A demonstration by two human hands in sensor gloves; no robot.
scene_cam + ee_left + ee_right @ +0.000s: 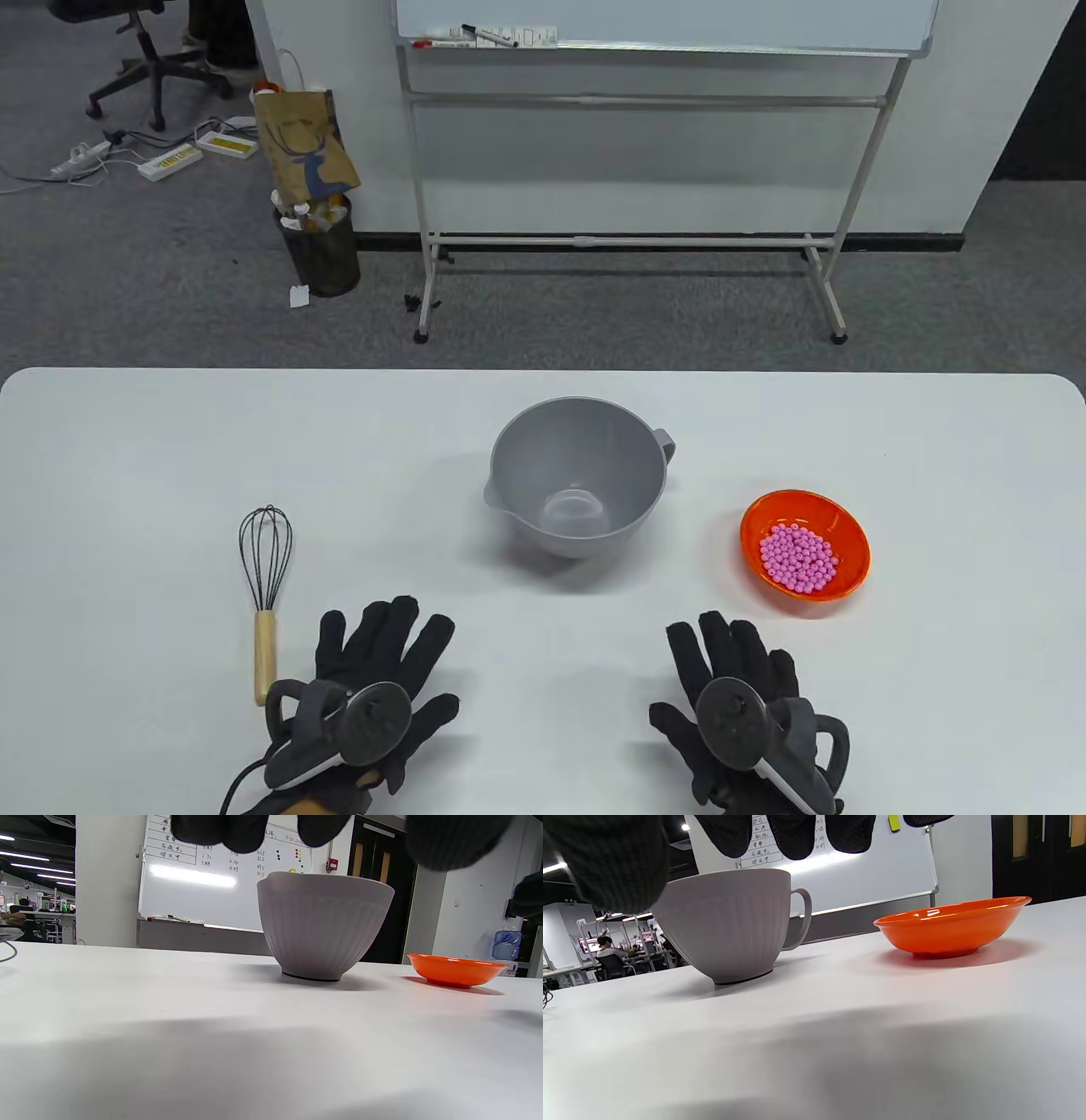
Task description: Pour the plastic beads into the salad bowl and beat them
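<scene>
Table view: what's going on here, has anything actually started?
Nothing is being handled yet. The left hand and right hand lie open and flat on the white table, holding nothing. The grey salad bowl stands empty in the middle. The pink beads are in the orange dish to its right, unpoured. The whisk lies untouched beside the left hand.

One grey salad bowl (579, 475), one orange dish (805, 543) heaped with pink beads (797, 557) too many to count, one whisk (265, 586), and two gloved hands: left (373, 692), right (738, 709).
</scene>
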